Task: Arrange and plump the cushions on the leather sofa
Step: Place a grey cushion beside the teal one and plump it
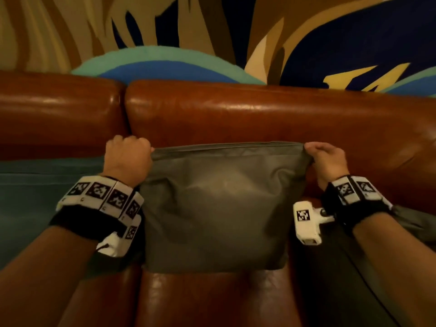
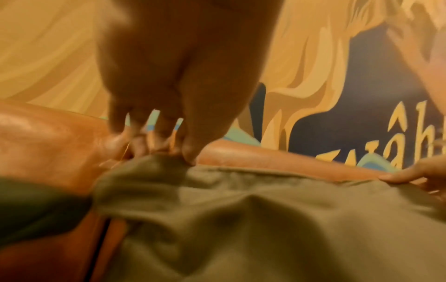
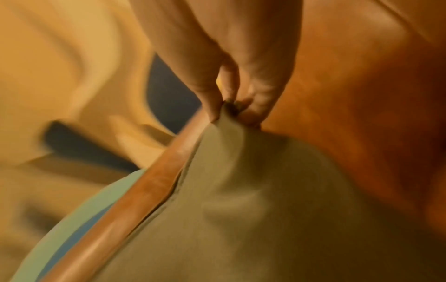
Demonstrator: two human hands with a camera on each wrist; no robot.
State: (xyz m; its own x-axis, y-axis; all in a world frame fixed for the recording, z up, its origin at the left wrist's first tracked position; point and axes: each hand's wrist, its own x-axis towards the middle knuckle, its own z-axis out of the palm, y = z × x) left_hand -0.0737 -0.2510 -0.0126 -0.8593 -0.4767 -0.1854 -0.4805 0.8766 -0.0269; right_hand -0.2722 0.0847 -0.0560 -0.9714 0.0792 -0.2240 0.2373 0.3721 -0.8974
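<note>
Here, grey-green cushion, slack, creased, upright against sofa, corners pinched

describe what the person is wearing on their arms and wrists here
Both forearms are bare, with no sleeves. Each wrist carries a black strap topped by a band of white blocks printed with black-and-white square markers. A small white camera unit with its own marker juts from the right wrist's strap; a similar white unit hangs under the left wrist. The left hand and right hand are ungloved.
</note>
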